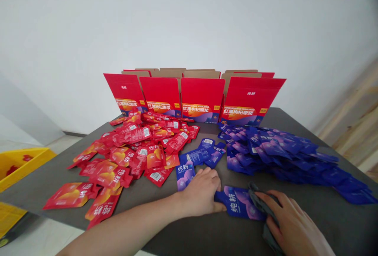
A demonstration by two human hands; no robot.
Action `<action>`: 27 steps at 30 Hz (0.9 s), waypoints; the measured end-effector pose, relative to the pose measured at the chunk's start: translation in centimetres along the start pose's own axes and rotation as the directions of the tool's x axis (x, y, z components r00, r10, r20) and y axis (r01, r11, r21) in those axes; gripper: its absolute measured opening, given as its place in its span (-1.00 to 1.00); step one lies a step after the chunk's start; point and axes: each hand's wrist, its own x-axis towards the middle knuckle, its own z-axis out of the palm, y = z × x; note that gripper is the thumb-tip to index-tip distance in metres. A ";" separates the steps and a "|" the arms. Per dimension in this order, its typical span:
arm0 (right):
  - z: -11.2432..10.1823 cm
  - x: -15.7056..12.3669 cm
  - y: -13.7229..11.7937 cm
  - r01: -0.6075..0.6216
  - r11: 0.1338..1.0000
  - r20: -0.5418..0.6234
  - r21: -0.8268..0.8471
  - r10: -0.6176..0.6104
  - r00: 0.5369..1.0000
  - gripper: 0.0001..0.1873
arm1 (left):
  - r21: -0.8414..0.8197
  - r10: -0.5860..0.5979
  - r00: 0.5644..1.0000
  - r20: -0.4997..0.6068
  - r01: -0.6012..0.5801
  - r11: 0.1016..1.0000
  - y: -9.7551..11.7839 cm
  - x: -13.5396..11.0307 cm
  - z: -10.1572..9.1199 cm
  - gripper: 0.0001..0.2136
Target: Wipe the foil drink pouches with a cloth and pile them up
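A blue pouch (236,203) with purple berry print lies on the table's near side, its narrow spout end to the left. My left hand (202,191) is closed on that spout end. Bunched in my right hand (291,216) is a dark grey cloth (270,232), pressed onto the pouch's right end. Just beyond my left hand lie a few loose blue pouches (199,154). The large heap of blue pouches (274,149) is to the right, and a heap of red pouches (136,145) spreads to the left.
Red boxes with raised flaps (202,94) stand in rows along the far side of the dark grey table (189,234), before a white wall. At the far left, yellow crates (26,153) stand beside the table; the upper one has red items inside.
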 end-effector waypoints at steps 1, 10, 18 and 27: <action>-0.3 0.2 -0.3 -0.012 1.000 -0.018 -0.003 0.012 1.000 -0.53 | -0.010 -0.005 1.000 -0.022 0.005 1.000 0.1 0.1 0.2 -0.57; -1.5 2.6 -7.0 0.077 0.997 0.017 0.006 -0.077 0.997 -0.50 | 0.098 0.135 0.987 -0.091 -0.126 0.987 0.2 0.5 0.5 -0.63; -0.8 1.2 -3.8 0.070 0.993 -0.032 -0.097 -0.073 0.997 -0.52 | 0.136 0.151 0.986 -0.072 -0.141 0.981 0.2 0.4 0.3 -0.65; -1.0 1.9 -1.6 -0.012 0.999 -0.050 -0.038 0.010 0.999 -0.61 | 0.139 0.162 0.985 -0.061 -0.153 0.978 0.2 0.4 0.4 -0.64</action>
